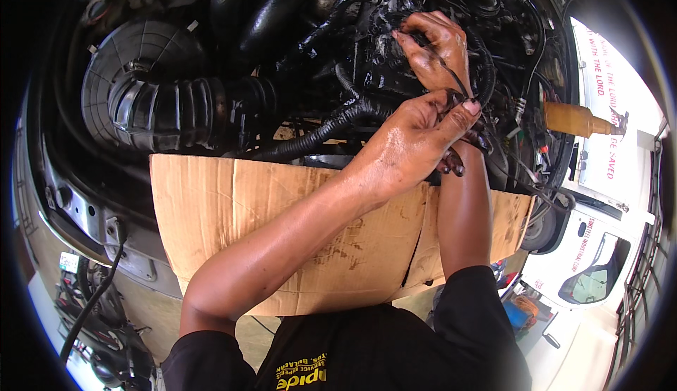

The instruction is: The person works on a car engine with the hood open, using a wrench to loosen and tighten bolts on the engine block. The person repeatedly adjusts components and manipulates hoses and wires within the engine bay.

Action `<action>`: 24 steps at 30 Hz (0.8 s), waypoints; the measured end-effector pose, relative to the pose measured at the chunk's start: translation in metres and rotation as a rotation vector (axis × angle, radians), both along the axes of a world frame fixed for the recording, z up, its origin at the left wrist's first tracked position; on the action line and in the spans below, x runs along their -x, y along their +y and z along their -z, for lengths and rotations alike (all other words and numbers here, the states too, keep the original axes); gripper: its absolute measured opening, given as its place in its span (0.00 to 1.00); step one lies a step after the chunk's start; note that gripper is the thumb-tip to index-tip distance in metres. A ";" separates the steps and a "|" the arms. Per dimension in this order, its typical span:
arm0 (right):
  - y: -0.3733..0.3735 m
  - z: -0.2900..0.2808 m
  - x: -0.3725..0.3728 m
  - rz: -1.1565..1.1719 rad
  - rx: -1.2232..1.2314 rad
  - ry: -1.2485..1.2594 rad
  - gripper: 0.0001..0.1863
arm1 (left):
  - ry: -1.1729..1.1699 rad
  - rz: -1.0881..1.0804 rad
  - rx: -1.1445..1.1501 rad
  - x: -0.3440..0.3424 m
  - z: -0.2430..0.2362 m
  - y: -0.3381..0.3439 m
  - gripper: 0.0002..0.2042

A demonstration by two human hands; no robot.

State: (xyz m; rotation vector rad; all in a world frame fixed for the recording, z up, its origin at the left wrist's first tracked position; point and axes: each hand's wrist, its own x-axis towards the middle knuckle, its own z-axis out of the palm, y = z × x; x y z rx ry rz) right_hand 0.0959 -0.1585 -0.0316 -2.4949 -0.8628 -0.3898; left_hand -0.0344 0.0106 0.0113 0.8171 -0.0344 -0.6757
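Note:
My left hand (434,129) reaches in over the engine bay, its blackened fingers curled around a thin black cable (451,74). Beyond it, my right hand (438,51) is closed, with thumb and forefinger pinched low over the engine. The same cable runs from the left hand into the right hand's grip; what the right fingertips touch is hidden. My right forearm passes beneath the left hand. Dark, oily engine parts (381,52) lie just left of the right hand. A black corrugated hose (310,141) runs below them.
Cardboard (282,243) covers the front edge between my body and the engine. A round air filter housing (144,52) with a ribbed intake duct (169,112) sits at left. A yellow-brown bottle-like object (575,119) is at right, near loose wires. A white vehicle (585,257) stands beyond.

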 end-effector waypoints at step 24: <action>0.013 0.002 0.003 0.088 0.043 -0.046 0.11 | -0.057 -0.068 0.029 0.001 0.009 -0.005 0.18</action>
